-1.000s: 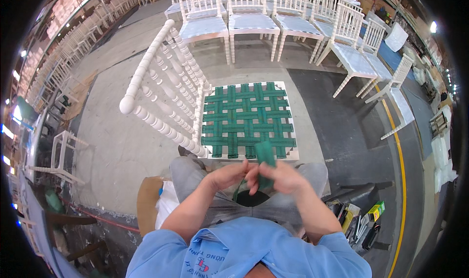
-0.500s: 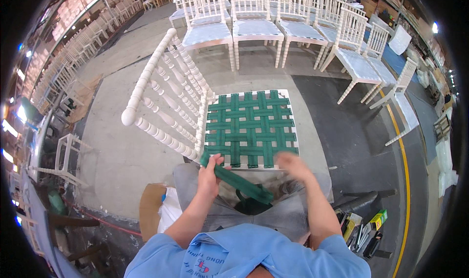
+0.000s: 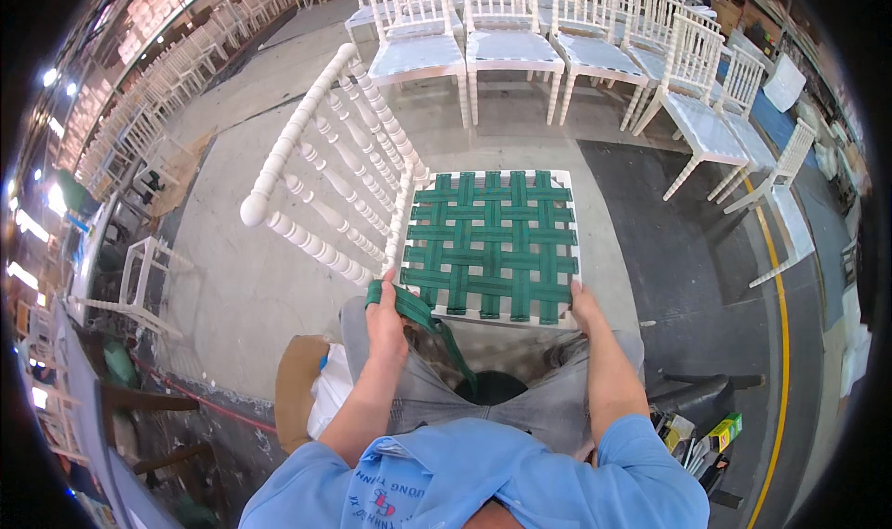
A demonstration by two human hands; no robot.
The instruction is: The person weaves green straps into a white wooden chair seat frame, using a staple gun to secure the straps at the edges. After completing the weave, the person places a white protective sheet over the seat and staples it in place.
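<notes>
Chair back (image 3: 325, 171): white turned spindles, lying on its side, stretching up and left from the seat
Left hand (image 3: 386, 317): closed around a loose green strap (image 3: 423, 317) at the seat's near left corner; the strap's free end trails down over the lap
Seat (image 3: 491, 244): white frame woven with green webbing in a basket pattern, resting against the person's knees
Right hand (image 3: 585, 304): fingers curled over the near right corner of the seat frame, gripping it
Chairs (image 3: 520, 37): a row of white ones on the concrete floor beyond, more at the right by a yellow line (image 3: 785, 343)
</notes>
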